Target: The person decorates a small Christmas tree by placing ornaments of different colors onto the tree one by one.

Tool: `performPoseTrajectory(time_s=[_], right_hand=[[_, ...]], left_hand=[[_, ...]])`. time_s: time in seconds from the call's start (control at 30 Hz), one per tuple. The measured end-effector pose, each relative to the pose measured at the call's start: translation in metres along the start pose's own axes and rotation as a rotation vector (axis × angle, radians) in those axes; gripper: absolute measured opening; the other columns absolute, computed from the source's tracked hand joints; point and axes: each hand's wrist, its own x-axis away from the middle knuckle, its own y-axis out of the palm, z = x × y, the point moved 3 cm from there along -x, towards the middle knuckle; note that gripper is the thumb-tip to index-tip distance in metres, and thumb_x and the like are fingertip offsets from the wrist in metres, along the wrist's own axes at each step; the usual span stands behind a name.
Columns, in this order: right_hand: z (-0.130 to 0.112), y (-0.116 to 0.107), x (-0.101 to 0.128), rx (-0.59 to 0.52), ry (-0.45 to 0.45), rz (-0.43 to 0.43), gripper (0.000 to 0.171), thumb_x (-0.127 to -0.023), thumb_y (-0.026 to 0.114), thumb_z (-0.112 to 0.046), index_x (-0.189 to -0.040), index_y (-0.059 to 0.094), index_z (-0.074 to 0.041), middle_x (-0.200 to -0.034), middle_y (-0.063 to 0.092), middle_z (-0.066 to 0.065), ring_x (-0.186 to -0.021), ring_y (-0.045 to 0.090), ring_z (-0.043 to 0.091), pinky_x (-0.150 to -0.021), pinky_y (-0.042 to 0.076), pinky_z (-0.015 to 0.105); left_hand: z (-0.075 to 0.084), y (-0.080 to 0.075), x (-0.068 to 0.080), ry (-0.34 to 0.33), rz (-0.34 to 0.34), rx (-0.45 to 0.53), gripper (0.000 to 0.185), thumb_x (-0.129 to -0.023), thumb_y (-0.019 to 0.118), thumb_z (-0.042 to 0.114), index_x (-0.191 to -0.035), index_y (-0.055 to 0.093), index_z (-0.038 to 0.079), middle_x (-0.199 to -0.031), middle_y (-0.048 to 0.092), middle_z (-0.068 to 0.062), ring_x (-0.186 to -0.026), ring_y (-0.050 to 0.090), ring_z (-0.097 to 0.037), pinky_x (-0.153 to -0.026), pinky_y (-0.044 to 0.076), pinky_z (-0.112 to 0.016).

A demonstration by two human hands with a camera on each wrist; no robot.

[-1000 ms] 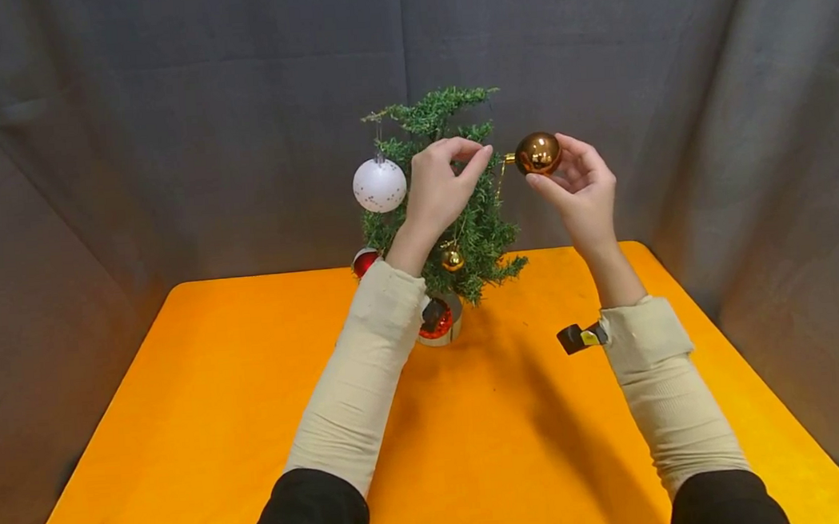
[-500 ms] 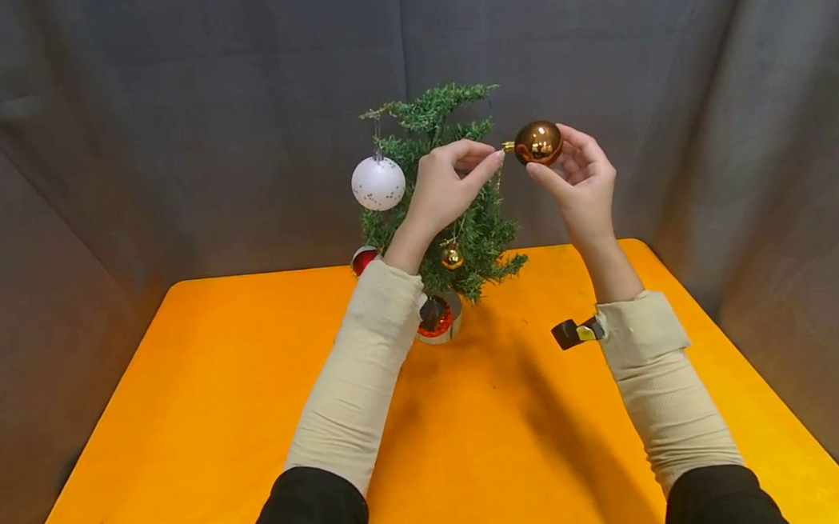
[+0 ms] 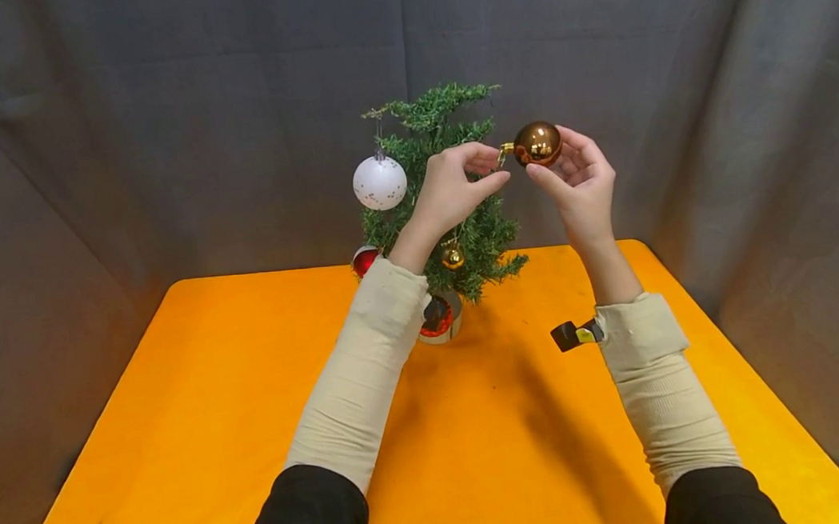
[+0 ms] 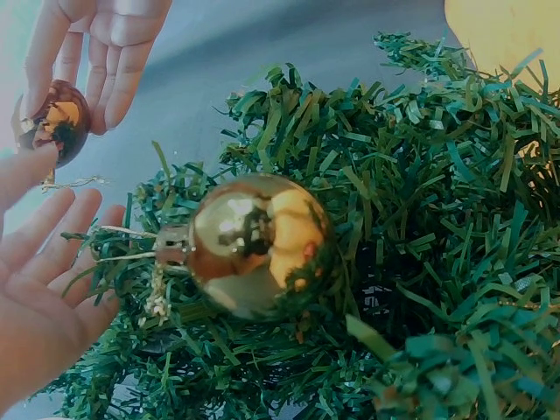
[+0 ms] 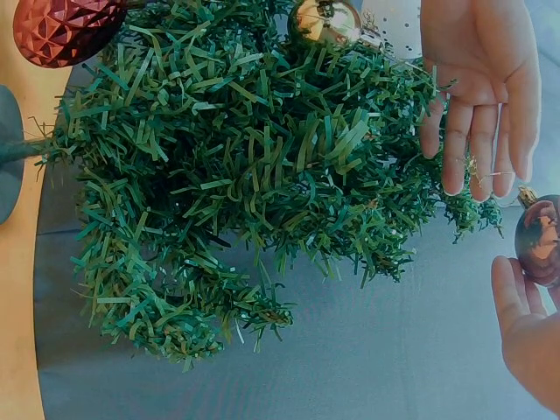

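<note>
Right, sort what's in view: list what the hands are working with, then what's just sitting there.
In use:
- bronze bauble, held by the right hand
- left hand, fingers at its cap
- small tree

Just there:
- white bauble, hanging
- small gold bauble, hanging
- red bauble
- orange table
</note>
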Motion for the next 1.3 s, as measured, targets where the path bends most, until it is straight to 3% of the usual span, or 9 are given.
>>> performPoseTrajectory(time_s=[0.4, 0.77, 1.3], right_hand=[[0.0, -0.001, 0.001, -0.029, 0.003, 0.006, 0.04, -0.072, 0.065, 0.01, -0.11, 0.056, 0.002, -0.099, 0.057, 0.013, -0.089, 0.055, 0.023, -0.078, 0.047, 0.024], [0.002, -0.006, 0.005, -0.061, 0.005, 0.017, 0.037, -0.074, 0.066, 0.01, -0.109, 0.057, 0.002, -0.098, 0.057, 0.014, -0.088, 0.056, 0.022, -0.078, 0.048, 0.026], [0.023, -0.014, 0.022, -0.091, 0.068, -0.05, 0.031, -0.08, 0.057, 0.011, -0.109, 0.057, -0.002, -0.097, 0.056, 0.012, -0.084, 0.057, 0.02, -0.074, 0.05, 0.027]], left_hand=[[0.001, 0.002, 0.0, -0.007, 0.003, -0.039, 0.019, -0.086, 0.061, 0.019, -0.098, 0.065, 0.004, -0.093, 0.064, -0.004, -0.081, 0.057, -0.011, -0.072, 0.044, -0.019], [-0.002, 0.001, 0.001, -0.041, 0.017, -0.074, 0.012, -0.088, 0.057, 0.015, -0.089, 0.066, 0.006, -0.079, 0.062, -0.002, -0.067, 0.054, -0.01, -0.061, 0.042, -0.02], [0.001, -0.002, 0.0, -0.007, 0.061, -0.014, 0.012, -0.089, 0.053, 0.012, -0.089, 0.062, 0.004, -0.078, 0.06, -0.004, -0.067, 0.053, -0.013, -0.061, 0.042, -0.021]])
